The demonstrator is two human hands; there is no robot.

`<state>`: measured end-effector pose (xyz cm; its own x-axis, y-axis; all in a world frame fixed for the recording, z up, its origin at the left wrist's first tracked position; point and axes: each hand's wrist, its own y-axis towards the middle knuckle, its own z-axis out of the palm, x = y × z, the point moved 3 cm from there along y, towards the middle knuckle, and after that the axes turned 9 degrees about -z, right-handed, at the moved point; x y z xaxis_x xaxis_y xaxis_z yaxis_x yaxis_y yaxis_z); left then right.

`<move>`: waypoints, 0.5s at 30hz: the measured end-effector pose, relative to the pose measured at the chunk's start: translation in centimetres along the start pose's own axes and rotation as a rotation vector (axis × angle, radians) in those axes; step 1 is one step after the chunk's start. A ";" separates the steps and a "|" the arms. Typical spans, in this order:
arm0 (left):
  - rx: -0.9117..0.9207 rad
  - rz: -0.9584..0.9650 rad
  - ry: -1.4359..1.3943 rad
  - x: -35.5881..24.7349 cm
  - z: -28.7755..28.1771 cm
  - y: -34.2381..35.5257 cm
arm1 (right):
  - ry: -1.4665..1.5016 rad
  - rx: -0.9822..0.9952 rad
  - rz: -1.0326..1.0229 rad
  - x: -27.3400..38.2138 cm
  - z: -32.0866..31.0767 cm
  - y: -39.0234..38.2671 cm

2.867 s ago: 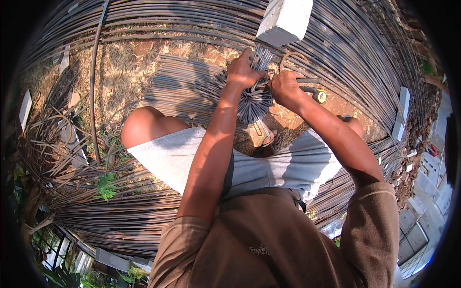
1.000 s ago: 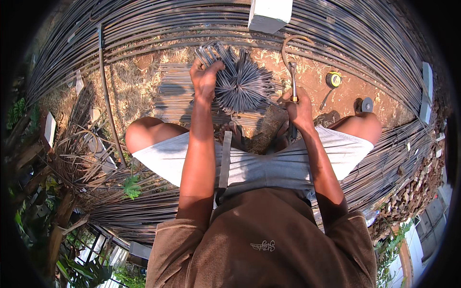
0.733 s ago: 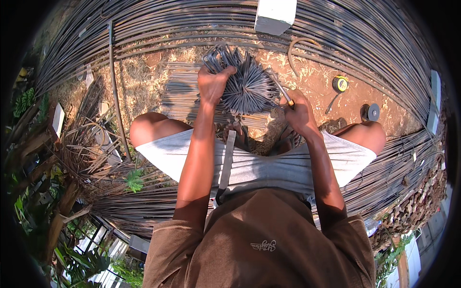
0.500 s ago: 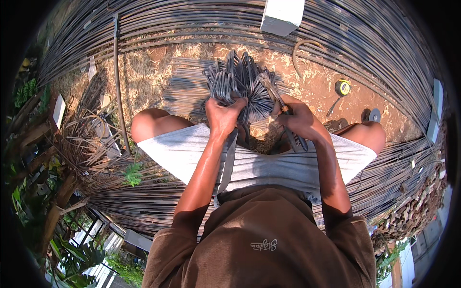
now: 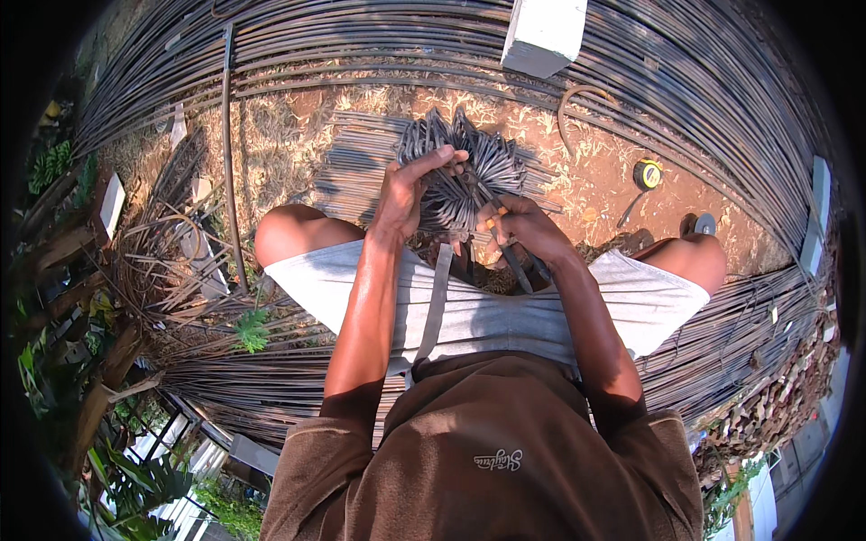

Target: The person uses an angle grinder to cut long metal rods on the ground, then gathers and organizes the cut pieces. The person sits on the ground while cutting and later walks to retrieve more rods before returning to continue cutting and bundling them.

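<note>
In front of me on the ground stands a bundle of bent steel bar stirrups (image 5: 492, 167), fanned out in a round cluster. My right hand (image 5: 534, 233) grips a pair of long-handled pliers (image 5: 478, 187) with dark handles and orange marks. The pliers' jaws point up and left over the bundle, close to my left fingertips. My left hand (image 5: 402, 197) is at the bundle's left side, thumb and fingers drawn together near the jaws. Whatever lies between those fingers is too small to make out.
Straight cut rods (image 5: 347, 167) lie under and left of the bundle. Long steel bars (image 5: 361, 45) curve across the far side, with a white block (image 5: 544, 36) on them. A yellow tape measure (image 5: 647, 174) and a grey disc (image 5: 704, 223) are at right. An upright bar (image 5: 231, 153) stands left.
My right hand and the pliers have moved left, over the bundle and toward my left hand. My left fingers have lifted from the stirrups to beside the jaws.
</note>
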<state>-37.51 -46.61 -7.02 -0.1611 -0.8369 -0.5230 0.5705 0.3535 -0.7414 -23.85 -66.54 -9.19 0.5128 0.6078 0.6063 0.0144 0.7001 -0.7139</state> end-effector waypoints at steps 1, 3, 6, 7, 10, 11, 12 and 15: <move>0.003 -0.037 0.046 -0.6 0.0 0.1 | 0.007 -0.003 -0.017 0.1 0.3 0.3; 0.005 -0.109 0.137 -1.6 0.0 0.2 | 0.022 -0.057 -0.012 0.1 0.8 0.3; -0.030 -0.131 0.240 -2.3 0.0 -1.1 | 0.094 -0.075 -0.049 -0.4 1.1 0.0; -0.054 -0.113 0.224 -1.1 -1.1 -1.6 | 0.145 -0.049 -0.073 -0.9 1.1 -0.5; -0.122 -0.118 0.069 0.8 -3.6 -2.7 | 0.069 -0.048 -0.149 -2.7 1.6 -1.5; -0.135 -0.117 0.051 0.4 -3.5 -2.7 | -0.082 -0.101 -0.179 -2.5 2.0 -2.1; -0.149 -0.115 0.033 0.2 -3.6 -2.7 | -0.234 -0.152 -0.211 -2.4 2.3 -2.4; -0.112 -0.132 0.223 -2.3 -1.7 -2.5 | -0.464 -0.185 -0.386 -2.1 -1.0 -0.9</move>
<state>-39.97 -44.83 -4.63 -0.4081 -0.7706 -0.4896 0.4425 0.3021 -0.8444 -24.10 -68.79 -10.21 0.0159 0.4529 0.8914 0.2935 0.8502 -0.4372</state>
